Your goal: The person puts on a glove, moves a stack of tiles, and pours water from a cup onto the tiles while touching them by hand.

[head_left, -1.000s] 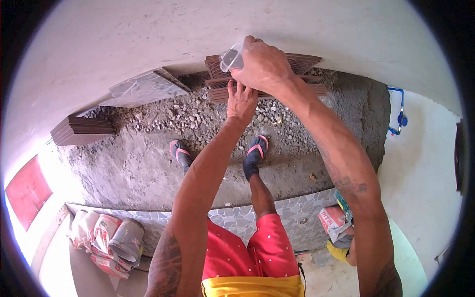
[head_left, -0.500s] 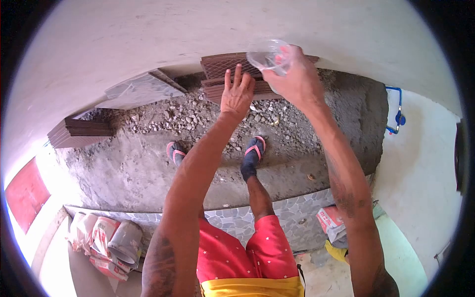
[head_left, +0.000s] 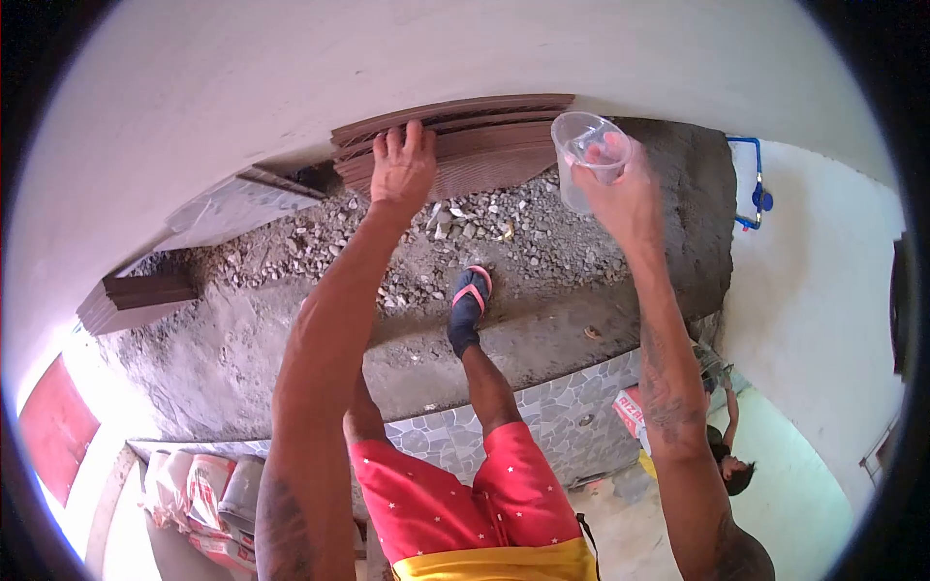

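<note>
The right hand (head_left: 625, 194) holds a clear plastic cup (head_left: 584, 145) up in front of the pale wall (head_left: 291, 68), its grip clamped round the cup's lower side. Fingertips show through the plastic. The cup looks empty. Its open mouth faces up toward the camera and its base points down at the gravel (head_left: 542, 237), so its long axis runs nearly top to bottom in the view, leaning slightly. It hangs just right of a stack of brown tiles (head_left: 484, 145), near the stack's right end but not touching it.

The left hand (head_left: 402, 169) lies on that stack with its grip apart: fingers straight, laid flat over the upper edges of the tiles and closed on nothing. The tiles stand on edge against the wall, their long edges running left to right and rising a little toward the right.

One foot in a pink-strapped sandal (head_left: 470, 300) stands on the gravel below the stack. Further left, a grey patterned tile (head_left: 228, 208) leans on the wall, and a second stack of brown tiles (head_left: 136, 295) lies well apart. Sacks (head_left: 194, 494) sit at lower left, and another person (head_left: 727, 460) is at lower right.
</note>
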`<state>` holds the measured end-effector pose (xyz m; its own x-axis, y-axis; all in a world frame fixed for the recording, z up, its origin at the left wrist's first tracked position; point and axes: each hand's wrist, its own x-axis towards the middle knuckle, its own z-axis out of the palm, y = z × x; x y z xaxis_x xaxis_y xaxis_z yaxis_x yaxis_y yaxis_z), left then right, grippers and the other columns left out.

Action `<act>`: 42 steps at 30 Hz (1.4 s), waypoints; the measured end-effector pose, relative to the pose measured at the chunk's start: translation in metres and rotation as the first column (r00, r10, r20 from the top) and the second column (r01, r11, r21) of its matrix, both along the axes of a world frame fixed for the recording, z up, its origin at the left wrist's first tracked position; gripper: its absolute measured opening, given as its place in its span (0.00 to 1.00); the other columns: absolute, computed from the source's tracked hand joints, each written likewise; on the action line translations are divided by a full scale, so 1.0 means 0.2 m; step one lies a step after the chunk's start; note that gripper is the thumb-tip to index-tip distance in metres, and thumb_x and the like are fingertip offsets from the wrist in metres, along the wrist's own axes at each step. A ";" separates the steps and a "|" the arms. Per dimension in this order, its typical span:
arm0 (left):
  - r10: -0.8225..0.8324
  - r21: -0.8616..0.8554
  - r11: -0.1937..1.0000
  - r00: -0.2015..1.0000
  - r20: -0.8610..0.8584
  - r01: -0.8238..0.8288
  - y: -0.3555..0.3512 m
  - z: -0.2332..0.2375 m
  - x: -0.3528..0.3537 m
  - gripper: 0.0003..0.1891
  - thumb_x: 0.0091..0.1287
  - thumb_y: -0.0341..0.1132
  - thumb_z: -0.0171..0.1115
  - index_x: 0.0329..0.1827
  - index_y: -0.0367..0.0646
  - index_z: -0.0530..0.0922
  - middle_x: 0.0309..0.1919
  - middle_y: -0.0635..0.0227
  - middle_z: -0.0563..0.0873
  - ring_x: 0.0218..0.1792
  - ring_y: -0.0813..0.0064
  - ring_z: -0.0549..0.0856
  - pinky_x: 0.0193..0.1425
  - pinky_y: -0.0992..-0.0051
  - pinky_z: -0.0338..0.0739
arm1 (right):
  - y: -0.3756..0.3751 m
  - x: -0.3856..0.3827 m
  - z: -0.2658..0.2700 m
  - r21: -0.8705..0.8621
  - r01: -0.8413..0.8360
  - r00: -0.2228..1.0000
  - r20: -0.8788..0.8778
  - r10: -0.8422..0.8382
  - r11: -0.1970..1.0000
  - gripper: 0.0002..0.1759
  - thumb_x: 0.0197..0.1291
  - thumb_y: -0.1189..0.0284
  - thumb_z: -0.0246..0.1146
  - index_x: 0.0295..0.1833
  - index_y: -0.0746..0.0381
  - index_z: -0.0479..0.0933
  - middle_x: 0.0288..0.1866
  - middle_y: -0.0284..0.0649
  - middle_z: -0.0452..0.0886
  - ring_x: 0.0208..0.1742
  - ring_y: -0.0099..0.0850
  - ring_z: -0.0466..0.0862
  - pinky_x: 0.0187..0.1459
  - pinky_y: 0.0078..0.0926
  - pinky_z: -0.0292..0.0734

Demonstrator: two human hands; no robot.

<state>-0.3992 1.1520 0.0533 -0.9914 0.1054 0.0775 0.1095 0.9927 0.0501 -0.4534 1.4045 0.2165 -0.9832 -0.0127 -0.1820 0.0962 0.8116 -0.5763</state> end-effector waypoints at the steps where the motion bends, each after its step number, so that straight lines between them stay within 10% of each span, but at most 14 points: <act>1: -0.007 -0.014 1.000 0.999 -0.050 0.006 0.00 -0.02 -0.01 0.14 0.63 0.35 0.57 0.51 0.43 0.77 0.49 0.62 0.73 0.51 0.58 0.77 0.57 0.52 0.71 | 0.03 0.00 0.00 -0.011 0.012 1.000 0.007 -0.012 1.000 0.33 0.50 0.66 0.74 0.60 0.70 0.73 0.51 0.47 0.85 0.52 0.32 0.85 0.53 0.29 0.80; 12: -0.051 -0.098 0.992 0.966 0.253 0.078 0.02 0.05 -0.04 0.14 0.65 0.35 0.55 0.51 0.39 0.76 0.48 0.54 0.74 0.48 0.54 0.83 0.55 0.52 0.76 | 0.32 -0.05 -0.19 -0.202 0.041 0.995 -0.084 -0.059 0.978 0.35 0.50 0.65 0.76 0.60 0.69 0.70 0.52 0.48 0.84 0.54 0.37 0.85 0.54 0.34 0.80; 21: -0.017 -0.162 0.983 0.919 0.394 0.087 0.07 0.10 -0.08 0.15 0.67 0.34 0.54 0.52 0.34 0.75 0.48 0.52 0.75 0.47 0.49 0.83 0.53 0.51 0.80 | 0.32 -0.12 -0.30 -0.283 -0.440 0.861 0.138 0.490 0.852 0.36 0.48 0.69 0.77 0.63 0.64 0.70 0.65 0.42 0.76 0.68 0.33 0.74 0.67 0.35 0.69; 24: -0.016 -0.166 0.981 0.903 0.430 0.097 0.07 0.12 -0.08 0.16 0.68 0.33 0.53 0.54 0.34 0.73 0.48 0.51 0.75 0.47 0.49 0.83 0.52 0.51 0.80 | 0.24 -0.14 -0.39 -0.233 -0.677 0.723 -0.030 0.690 0.698 0.35 0.45 0.65 0.79 0.58 0.62 0.73 0.74 0.50 0.64 0.73 0.43 0.68 0.68 0.39 0.69; 31: -0.027 -0.140 0.986 0.914 0.405 0.092 0.08 0.11 -0.07 0.14 0.67 0.33 0.55 0.51 0.34 0.74 0.46 0.52 0.75 0.44 0.49 0.85 0.46 0.52 0.82 | 0.06 -0.18 -0.48 -0.163 -0.774 0.600 0.122 0.791 0.612 0.29 0.42 0.66 0.79 0.51 0.57 0.75 0.80 0.56 0.48 0.77 0.50 0.60 0.71 0.39 0.64; 42: -0.041 -0.014 0.998 0.856 0.515 0.056 0.02 0.18 -0.11 0.21 0.67 0.30 0.55 0.62 0.35 0.65 0.46 0.50 0.78 0.43 0.54 0.87 0.42 0.58 0.84 | 0.02 -0.24 -0.56 -0.138 -0.794 0.575 0.149 0.805 0.592 0.27 0.40 0.63 0.78 0.46 0.57 0.77 0.74 0.54 0.62 0.75 0.50 0.62 0.71 0.40 0.64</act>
